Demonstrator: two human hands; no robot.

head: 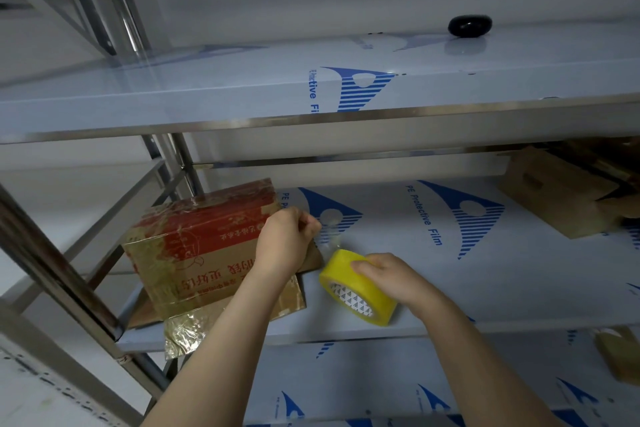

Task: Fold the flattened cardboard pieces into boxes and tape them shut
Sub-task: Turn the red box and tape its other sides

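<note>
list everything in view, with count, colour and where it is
shelves: several, steel with blue-printed white film, all around
box: 1, red and brown, middle shelf left
flat cardboard: 1, brown, under the box
crumpled tape: 1, yellowish, hanging below the box
roll: 1, yellow, in the right hand
strip: 1, clear, roll to left hand
cardboard pile: 1, brown, middle shelf far right
black object: 1, black, upper shelf right
tan item: 1, blurred, lower shelf far right
left hand: 1, at the box's right end, fingers pinch the strip
right hand: 1, grips the roll
</note>
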